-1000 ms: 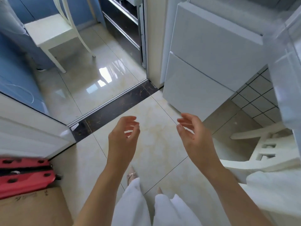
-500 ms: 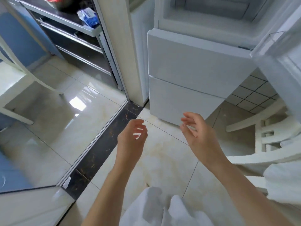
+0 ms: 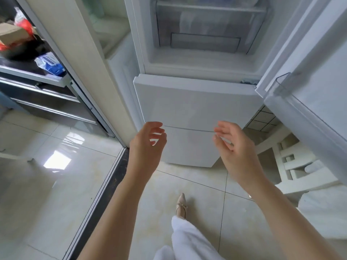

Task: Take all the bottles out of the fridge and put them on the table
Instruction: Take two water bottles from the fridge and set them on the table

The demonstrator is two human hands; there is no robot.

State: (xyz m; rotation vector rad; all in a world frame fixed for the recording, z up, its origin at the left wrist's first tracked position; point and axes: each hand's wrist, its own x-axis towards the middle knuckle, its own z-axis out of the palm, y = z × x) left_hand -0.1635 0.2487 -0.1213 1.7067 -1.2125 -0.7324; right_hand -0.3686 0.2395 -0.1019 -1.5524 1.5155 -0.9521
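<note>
A white fridge (image 3: pixel 195 102) stands straight ahead with its upper door (image 3: pixel 319 76) swung open to the right. Inside the open upper compartment I see a frosted clear drawer (image 3: pixel 206 30); faint blue shapes show at the very top edge, too blurred to name. No bottle is plainly visible. My left hand (image 3: pixel 148 145) and my right hand (image 3: pixel 234 147) are both raised in front of the fridge's shut lower drawers, fingers apart, holding nothing.
A cream wall post (image 3: pixel 78 59) stands left of the fridge, with a metal shelf rack (image 3: pixel 37 77) holding a box and packets beyond it. A dark door threshold (image 3: pixel 112 181) crosses the tiled floor. A white chair (image 3: pixel 296 166) sits low at the right.
My view has swung up from the floor to the fridge, so the open upper compartment now shows. Both hands have stayed open and risen in front of the lower drawers.
</note>
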